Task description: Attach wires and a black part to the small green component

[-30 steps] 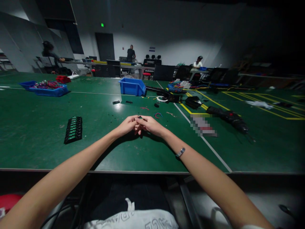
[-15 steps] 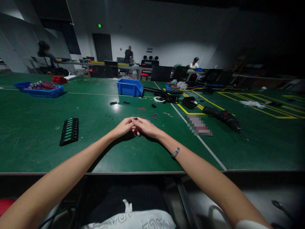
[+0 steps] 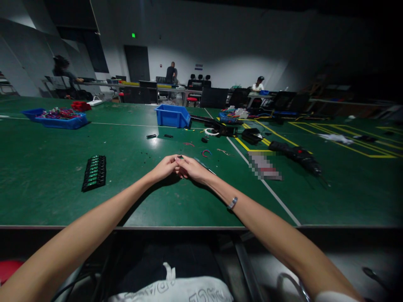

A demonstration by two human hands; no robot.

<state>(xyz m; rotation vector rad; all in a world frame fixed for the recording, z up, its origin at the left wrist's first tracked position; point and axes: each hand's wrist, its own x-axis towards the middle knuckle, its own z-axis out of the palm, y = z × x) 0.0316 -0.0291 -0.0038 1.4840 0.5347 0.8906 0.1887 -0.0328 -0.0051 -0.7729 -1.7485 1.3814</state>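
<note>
My left hand (image 3: 167, 166) and my right hand (image 3: 190, 167) meet above the green table (image 3: 176, 205), their fingers closed together. Between the fingertips shows the edge of a small black piece (image 3: 180, 157); most of it is hidden. Just behind my right wrist lies a thin stick-like tool (image 3: 211, 171), partly covered by the hand. To the left sits a row of black holders with green boards (image 3: 94, 173). Beyond my hands are a black strip (image 3: 151, 136), another black strip (image 3: 168, 136), and short red and blue wires (image 3: 206, 153).
A blue bin (image 3: 172, 116) stands ahead, and a blue tray (image 3: 64, 121) of coloured wires lies far left. On the right are a black power tool (image 3: 296, 156) and a blurred-out flat item (image 3: 264, 167). Several people are at farther tables.
The view has shifted slightly, and more of the thin tool shows beside my right wrist. My hands stay together around the small black piece, with fingers shifting a little.
</note>
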